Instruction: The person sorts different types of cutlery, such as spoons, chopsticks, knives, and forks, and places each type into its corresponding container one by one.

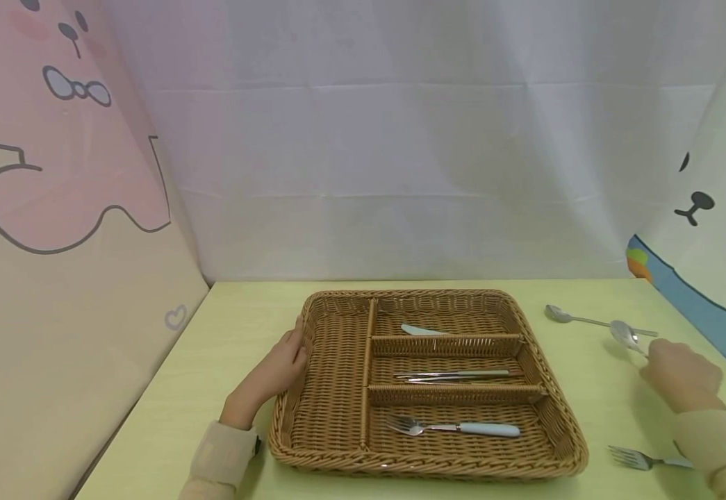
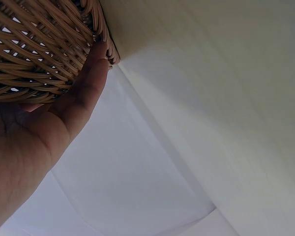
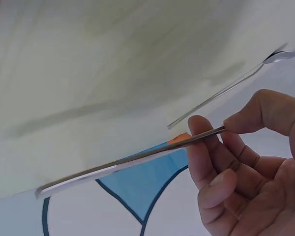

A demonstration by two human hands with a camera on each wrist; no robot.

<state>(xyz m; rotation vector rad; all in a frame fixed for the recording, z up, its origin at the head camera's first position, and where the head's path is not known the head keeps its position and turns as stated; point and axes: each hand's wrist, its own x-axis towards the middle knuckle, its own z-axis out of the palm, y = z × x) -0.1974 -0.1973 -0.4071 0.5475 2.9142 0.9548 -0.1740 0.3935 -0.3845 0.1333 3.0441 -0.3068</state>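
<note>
My left hand [image 1: 284, 364] holds the left side of a brown wicker cutlery basket [image 1: 428, 458], its fingers [image 2: 86, 91] along the outer wall at the rim. Over the table's right side, my right hand [image 1: 681, 375] pinches a metal spoon [image 1: 624, 333] between thumb and fingers. The spoon's handle [image 3: 113, 164] sticks out past the fingertips in the right wrist view, where its bowl is hidden. Another spoon [image 1: 559, 314] lies on the table beyond. Nearer me, a fork [image 1: 633, 457] with a pale handle lies partly behind the right sleeve.
Dividers form one long left compartment and three on the right. A pale knife [image 1: 422, 330] lies in the far one, slim metal cutlery [image 1: 456, 376] in the middle, a blue-handled fork [image 1: 488, 430] in the near one. Cloth curtains [image 1: 350, 139] enclose the yellow table [image 1: 244, 312].
</note>
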